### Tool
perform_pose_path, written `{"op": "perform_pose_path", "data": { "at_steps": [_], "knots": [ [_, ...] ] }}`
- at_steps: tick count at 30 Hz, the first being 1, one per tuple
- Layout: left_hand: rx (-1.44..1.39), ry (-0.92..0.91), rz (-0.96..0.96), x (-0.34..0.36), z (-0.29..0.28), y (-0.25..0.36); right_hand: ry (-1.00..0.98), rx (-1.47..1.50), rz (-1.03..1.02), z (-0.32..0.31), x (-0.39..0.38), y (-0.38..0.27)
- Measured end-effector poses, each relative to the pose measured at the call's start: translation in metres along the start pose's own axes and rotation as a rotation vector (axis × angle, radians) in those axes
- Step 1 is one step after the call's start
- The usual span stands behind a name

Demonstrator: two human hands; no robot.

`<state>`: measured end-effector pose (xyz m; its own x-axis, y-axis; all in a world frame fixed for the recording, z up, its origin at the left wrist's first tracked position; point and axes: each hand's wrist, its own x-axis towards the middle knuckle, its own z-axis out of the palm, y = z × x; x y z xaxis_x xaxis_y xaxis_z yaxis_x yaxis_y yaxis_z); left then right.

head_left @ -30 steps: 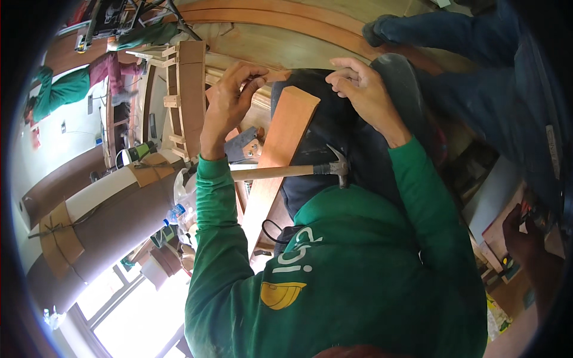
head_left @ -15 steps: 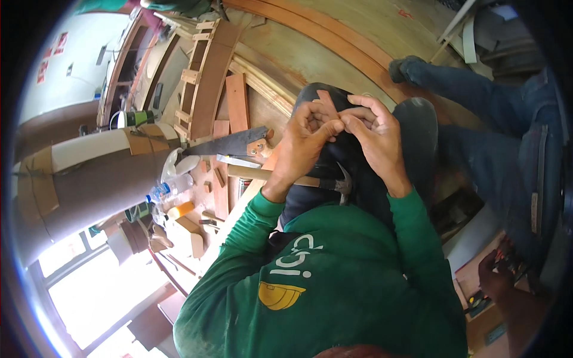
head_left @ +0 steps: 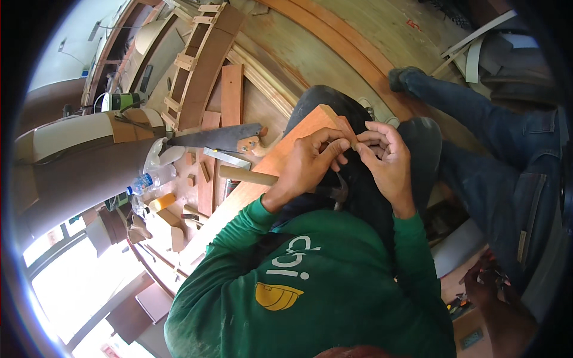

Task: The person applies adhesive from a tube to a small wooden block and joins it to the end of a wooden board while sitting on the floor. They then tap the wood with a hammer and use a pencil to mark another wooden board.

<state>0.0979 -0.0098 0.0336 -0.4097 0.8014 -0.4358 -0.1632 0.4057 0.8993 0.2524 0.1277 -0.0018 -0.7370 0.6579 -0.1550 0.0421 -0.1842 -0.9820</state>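
Observation:
A long reddish wooden board (head_left: 308, 126) reaches up across my left thigh, its far end beside my hands. Against that end is a small flat wood piece (head_left: 347, 127). My left hand (head_left: 313, 158) is closed at it, thumb and forefinger pinched near its lower edge. Close by, my right hand (head_left: 385, 164) pinches thumb and forefinger at the same edge, its other fingers loosely curled; whatever is between the tips is too small to make out. A claw hammer (head_left: 246, 175) rests across the board and my lap, its handle passing behind my left wrist and its head partly in shadow.
To the left lie a handsaw (head_left: 218, 138), a metal-bladed tool (head_left: 227, 158), wood offcuts (head_left: 205, 172) and a plastic bottle (head_left: 143, 184). A large wrapped roll (head_left: 77, 161) stands farther left. At right are another person's jeans-clad legs (head_left: 477, 149) and a hand (head_left: 480, 283) near tools.
The board's far end now shows beside my hands, with the small wood piece lowered against it. Both hands have moved slightly down and right. The hammer head sits lower, more hidden.

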Motion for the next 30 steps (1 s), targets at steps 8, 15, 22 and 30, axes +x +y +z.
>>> {"op": "perform_pose_path", "data": {
  "at_steps": [8,15,22,30],
  "knots": [
    [0.634,0.438,0.425,0.007,-0.039,-0.009,0.014,-0.165,0.079,0.001,0.020,-0.005],
    [0.728,0.331,0.215,0.024,-0.041,-0.012,0.004,-0.275,0.157,0.012,0.035,-0.021],
    [0.691,0.117,-0.046,0.036,-0.054,0.014,-0.035,-0.243,0.071,0.004,0.029,-0.014],
    [0.626,0.104,0.023,0.023,-0.042,0.017,-0.017,-0.251,-0.053,0.002,0.012,-0.018]
  ]
}}
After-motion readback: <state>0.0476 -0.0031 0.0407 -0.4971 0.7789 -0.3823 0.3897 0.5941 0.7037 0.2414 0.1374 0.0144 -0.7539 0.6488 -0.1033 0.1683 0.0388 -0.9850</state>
